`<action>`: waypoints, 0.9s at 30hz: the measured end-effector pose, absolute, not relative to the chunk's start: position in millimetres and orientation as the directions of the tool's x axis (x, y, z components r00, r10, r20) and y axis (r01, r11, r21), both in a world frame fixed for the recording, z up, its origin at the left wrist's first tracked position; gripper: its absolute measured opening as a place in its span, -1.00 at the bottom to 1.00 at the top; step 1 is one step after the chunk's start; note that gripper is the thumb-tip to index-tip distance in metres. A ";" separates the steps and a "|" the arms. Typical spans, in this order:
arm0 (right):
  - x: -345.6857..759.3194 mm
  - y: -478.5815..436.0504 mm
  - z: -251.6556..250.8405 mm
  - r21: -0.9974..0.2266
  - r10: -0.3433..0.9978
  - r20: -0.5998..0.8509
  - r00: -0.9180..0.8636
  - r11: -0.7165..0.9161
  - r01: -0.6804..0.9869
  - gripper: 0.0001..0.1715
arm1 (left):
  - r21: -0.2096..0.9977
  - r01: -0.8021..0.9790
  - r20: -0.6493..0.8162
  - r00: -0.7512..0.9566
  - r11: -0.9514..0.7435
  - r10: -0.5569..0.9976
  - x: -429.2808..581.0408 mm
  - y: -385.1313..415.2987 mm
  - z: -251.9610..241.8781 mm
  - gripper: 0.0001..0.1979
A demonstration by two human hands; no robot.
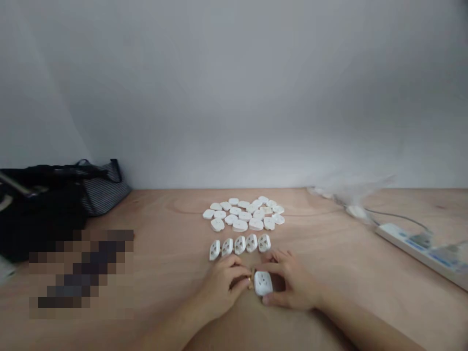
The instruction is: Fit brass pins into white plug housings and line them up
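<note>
Near the table's front edge, my right hand [292,280] grips a white plastic socket piece [263,283] by its edges, the slotted face turned towards me. Thumb and fingertips of my left hand [228,280] pinch a small brass-coloured metal part [250,280] right beside the socket piece's left edge. Whether the metal part touches the socket piece is hard to make out. Just beyond my hands stand several similar white pieces in a row [240,245], their recessed faces turned towards me. Behind that row lies a loose cluster of white plastic pieces [244,216].
A white power strip [417,248] with a dark cable lies at the right, and a clear plastic bag [351,195] is behind it. Black bags [44,204] sit at the left, with a pixelated dark object [91,268] in front. The wooden table [164,243] meets a grey wall.
</note>
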State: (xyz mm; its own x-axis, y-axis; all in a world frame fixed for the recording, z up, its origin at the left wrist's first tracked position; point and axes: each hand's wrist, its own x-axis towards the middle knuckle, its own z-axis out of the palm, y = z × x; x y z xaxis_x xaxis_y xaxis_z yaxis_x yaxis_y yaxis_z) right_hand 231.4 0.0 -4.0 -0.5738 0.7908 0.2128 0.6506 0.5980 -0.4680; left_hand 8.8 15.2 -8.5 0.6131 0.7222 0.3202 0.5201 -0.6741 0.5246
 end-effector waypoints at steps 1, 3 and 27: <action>231.9 -0.2 -4.0 -0.473 0.790 0.211 -0.576 0.598 0.647 -0.39 | 0.530 0.519 0.322 0.608 -0.671 0.725 8.7 15.5 -9.0 -0.88; 234.5 0.1 -4.6 -0.488 0.788 0.208 -0.580 0.597 0.636 -0.31 | 0.531 0.523 0.319 0.606 -0.667 0.729 8.5 15.8 -9.1 -0.91; 229.0 -3.0 -6.6 -0.581 0.832 0.307 -0.461 0.548 0.601 -0.54 | 0.597 0.430 0.446 0.524 -0.677 0.726 6.1 10.9 -6.7 -0.87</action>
State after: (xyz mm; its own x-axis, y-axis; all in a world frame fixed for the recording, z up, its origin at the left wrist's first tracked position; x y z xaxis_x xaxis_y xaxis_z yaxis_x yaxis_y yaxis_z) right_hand 229.0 -3.0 -6.6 -0.4615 0.8323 0.3070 0.6015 0.5479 -0.5814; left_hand 6.1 10.9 -6.7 0.5240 0.7259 0.4456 0.4303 -0.6771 0.5970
